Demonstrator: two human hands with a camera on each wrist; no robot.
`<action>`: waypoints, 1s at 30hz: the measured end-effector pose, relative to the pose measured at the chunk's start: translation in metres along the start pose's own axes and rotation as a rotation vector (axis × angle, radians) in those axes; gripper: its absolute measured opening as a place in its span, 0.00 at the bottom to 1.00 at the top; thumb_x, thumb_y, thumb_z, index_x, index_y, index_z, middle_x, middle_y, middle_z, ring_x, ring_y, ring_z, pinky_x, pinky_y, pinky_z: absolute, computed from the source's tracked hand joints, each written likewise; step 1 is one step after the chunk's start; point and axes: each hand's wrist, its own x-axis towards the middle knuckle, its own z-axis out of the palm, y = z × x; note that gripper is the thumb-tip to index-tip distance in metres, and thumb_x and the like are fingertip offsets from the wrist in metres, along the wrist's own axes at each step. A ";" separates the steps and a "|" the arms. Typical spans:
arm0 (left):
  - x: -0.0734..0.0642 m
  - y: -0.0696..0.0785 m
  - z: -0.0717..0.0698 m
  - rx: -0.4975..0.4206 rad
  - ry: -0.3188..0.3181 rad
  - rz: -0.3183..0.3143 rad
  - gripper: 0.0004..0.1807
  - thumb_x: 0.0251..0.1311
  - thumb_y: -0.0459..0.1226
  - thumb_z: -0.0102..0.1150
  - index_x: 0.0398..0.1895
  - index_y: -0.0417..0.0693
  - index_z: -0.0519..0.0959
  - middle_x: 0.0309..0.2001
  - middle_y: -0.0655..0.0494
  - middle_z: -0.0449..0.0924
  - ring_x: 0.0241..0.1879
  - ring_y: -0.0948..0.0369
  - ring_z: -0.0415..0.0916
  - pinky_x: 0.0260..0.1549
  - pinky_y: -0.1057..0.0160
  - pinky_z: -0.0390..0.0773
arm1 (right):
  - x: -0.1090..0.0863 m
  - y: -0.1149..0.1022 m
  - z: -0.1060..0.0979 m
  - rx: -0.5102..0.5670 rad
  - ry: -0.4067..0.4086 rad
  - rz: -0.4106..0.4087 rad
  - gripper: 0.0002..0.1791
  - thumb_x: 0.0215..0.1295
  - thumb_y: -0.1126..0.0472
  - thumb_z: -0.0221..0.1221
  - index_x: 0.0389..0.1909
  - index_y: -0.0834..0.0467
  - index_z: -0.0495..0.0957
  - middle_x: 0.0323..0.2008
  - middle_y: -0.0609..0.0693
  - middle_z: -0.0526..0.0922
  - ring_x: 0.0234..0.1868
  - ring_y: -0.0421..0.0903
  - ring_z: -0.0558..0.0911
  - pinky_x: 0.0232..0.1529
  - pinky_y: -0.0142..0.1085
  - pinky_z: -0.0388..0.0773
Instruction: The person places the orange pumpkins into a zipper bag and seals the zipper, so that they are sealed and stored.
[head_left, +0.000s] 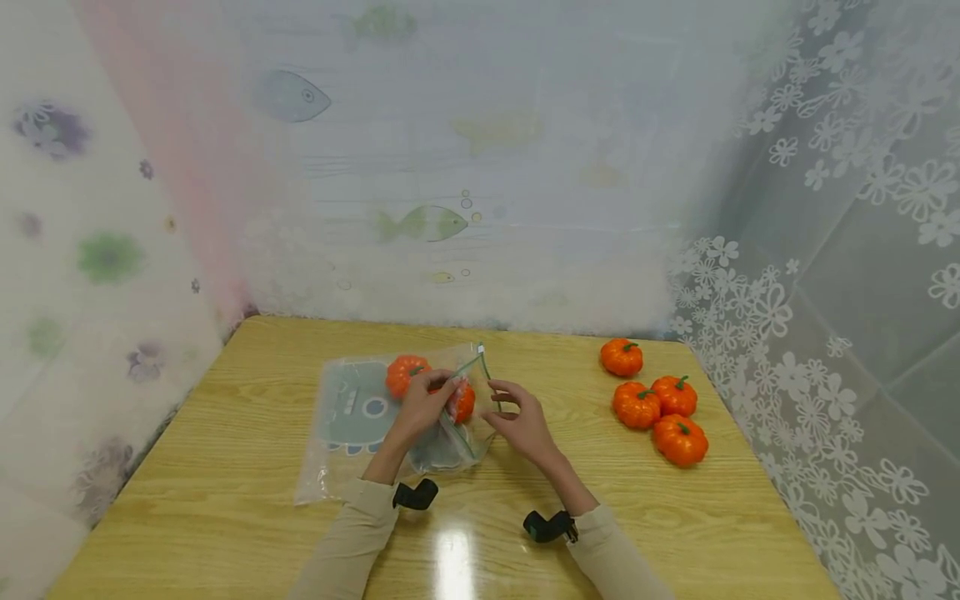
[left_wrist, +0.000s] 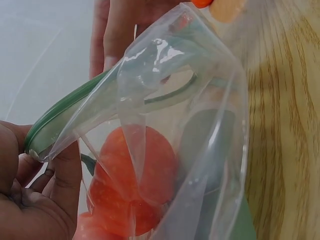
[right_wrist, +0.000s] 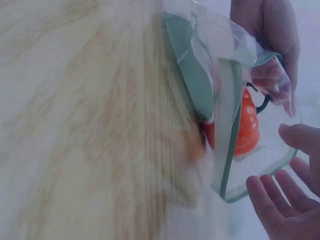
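Observation:
A clear zip bag with a grey-green cartoon print and a green zip edge lies on the table, its mouth raised toward the right. My left hand pinches the green-edged rim between thumb and fingers, as the left wrist view shows. An orange toy pumpkin with a green stem shows through the plastic just inside the mouth. Farther left, a second pumpkin overlaps the bag. At the opposite side of the mouth is my right hand, its fingers spread and loosely bent at the green rim.
Several more orange pumpkins stand grouped on the right of the wooden table. Patterned curtains hang behind and on both sides of it. Each wrist carries a black camera.

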 end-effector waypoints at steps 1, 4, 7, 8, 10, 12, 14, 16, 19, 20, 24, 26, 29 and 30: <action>0.000 0.000 0.000 -0.001 0.001 -0.004 0.15 0.77 0.36 0.52 0.51 0.30 0.80 0.31 0.44 0.79 0.19 0.62 0.74 0.20 0.65 0.80 | -0.002 0.001 -0.003 0.000 0.012 -0.006 0.27 0.67 0.72 0.64 0.66 0.67 0.73 0.65 0.66 0.74 0.61 0.67 0.77 0.53 0.46 0.85; -0.002 0.001 0.000 -0.006 0.004 -0.019 0.15 0.77 0.36 0.52 0.52 0.32 0.80 0.33 0.41 0.80 0.19 0.61 0.75 0.21 0.64 0.81 | -0.009 0.003 -0.013 -0.002 0.052 0.012 0.25 0.68 0.69 0.65 0.65 0.64 0.75 0.64 0.64 0.75 0.60 0.64 0.78 0.53 0.45 0.85; -0.002 0.000 -0.001 0.001 0.009 -0.027 0.14 0.77 0.36 0.53 0.52 0.32 0.81 0.33 0.39 0.80 0.19 0.61 0.75 0.21 0.64 0.81 | -0.015 0.004 -0.026 0.003 0.086 0.013 0.23 0.68 0.68 0.65 0.63 0.63 0.77 0.63 0.66 0.75 0.60 0.66 0.78 0.53 0.41 0.84; -0.002 0.000 -0.001 0.001 0.010 -0.027 0.14 0.77 0.36 0.53 0.52 0.32 0.81 0.34 0.38 0.80 0.19 0.61 0.75 0.21 0.64 0.81 | -0.017 0.004 -0.031 0.004 0.097 0.019 0.22 0.68 0.67 0.65 0.62 0.62 0.78 0.63 0.67 0.75 0.60 0.66 0.78 0.53 0.39 0.84; -0.003 0.000 -0.001 0.001 0.012 -0.025 0.14 0.77 0.36 0.53 0.52 0.32 0.81 0.34 0.38 0.80 0.19 0.62 0.75 0.21 0.64 0.80 | -0.020 0.004 -0.041 0.005 0.120 0.024 0.21 0.69 0.67 0.65 0.61 0.62 0.78 0.63 0.68 0.76 0.60 0.66 0.77 0.53 0.34 0.83; -0.003 0.000 -0.002 0.002 0.014 -0.023 0.14 0.77 0.35 0.53 0.51 0.32 0.81 0.33 0.38 0.80 0.19 0.62 0.75 0.21 0.65 0.80 | -0.023 0.004 -0.051 0.002 0.142 0.032 0.20 0.69 0.67 0.64 0.61 0.62 0.78 0.62 0.68 0.76 0.60 0.67 0.77 0.52 0.29 0.81; -0.003 0.000 -0.002 -0.001 0.016 -0.021 0.14 0.76 0.35 0.53 0.50 0.32 0.82 0.33 0.38 0.80 0.19 0.62 0.75 0.21 0.65 0.80 | -0.026 0.004 -0.061 -0.004 0.167 0.047 0.20 0.70 0.67 0.63 0.62 0.63 0.78 0.62 0.68 0.76 0.60 0.66 0.77 0.51 0.25 0.79; -0.003 -0.001 -0.003 -0.001 0.013 -0.018 0.13 0.76 0.35 0.53 0.49 0.32 0.81 0.33 0.37 0.80 0.19 0.62 0.75 0.21 0.65 0.80 | -0.030 -0.005 -0.070 -0.035 0.190 0.073 0.20 0.70 0.69 0.62 0.62 0.65 0.77 0.62 0.68 0.76 0.60 0.66 0.77 0.52 0.25 0.79; -0.003 -0.002 -0.003 -0.004 0.006 -0.011 0.14 0.76 0.36 0.54 0.50 0.31 0.81 0.34 0.36 0.80 0.19 0.62 0.74 0.21 0.65 0.80 | -0.036 -0.002 -0.084 -0.102 0.223 0.104 0.20 0.71 0.68 0.62 0.62 0.65 0.78 0.62 0.65 0.77 0.61 0.62 0.77 0.53 0.28 0.80; -0.003 -0.002 -0.003 -0.003 0.003 -0.009 0.14 0.76 0.36 0.54 0.50 0.31 0.81 0.33 0.36 0.80 0.19 0.62 0.74 0.21 0.65 0.80 | -0.037 -0.001 -0.088 -0.121 0.233 0.112 0.19 0.71 0.68 0.62 0.61 0.65 0.78 0.62 0.64 0.77 0.61 0.61 0.77 0.54 0.30 0.81; -0.003 -0.005 -0.003 0.001 0.002 -0.004 0.14 0.76 0.36 0.53 0.49 0.32 0.81 0.32 0.39 0.80 0.19 0.62 0.74 0.21 0.64 0.80 | -0.045 0.016 -0.103 -0.172 0.264 0.098 0.18 0.71 0.68 0.62 0.60 0.66 0.78 0.60 0.62 0.78 0.61 0.60 0.77 0.56 0.41 0.82; -0.003 -0.006 -0.003 0.001 0.007 -0.006 0.14 0.77 0.36 0.53 0.48 0.32 0.81 0.32 0.40 0.80 0.19 0.62 0.75 0.22 0.65 0.81 | -0.049 0.018 -0.111 -0.201 0.269 0.086 0.18 0.71 0.69 0.61 0.60 0.67 0.78 0.60 0.63 0.78 0.61 0.62 0.76 0.58 0.49 0.81; -0.003 -0.007 -0.003 -0.008 0.022 -0.013 0.13 0.76 0.36 0.53 0.50 0.33 0.81 0.32 0.43 0.81 0.19 0.62 0.75 0.21 0.65 0.81 | -0.054 0.020 -0.124 -0.295 0.287 0.062 0.18 0.70 0.70 0.62 0.59 0.66 0.78 0.59 0.63 0.78 0.61 0.62 0.76 0.58 0.56 0.79; -0.003 -0.007 -0.003 -0.009 0.027 -0.015 0.13 0.76 0.36 0.54 0.50 0.33 0.81 0.32 0.44 0.81 0.18 0.61 0.75 0.21 0.65 0.81 | -0.056 0.020 -0.129 -0.331 0.301 0.050 0.17 0.69 0.71 0.62 0.58 0.66 0.79 0.58 0.62 0.79 0.61 0.62 0.77 0.58 0.56 0.80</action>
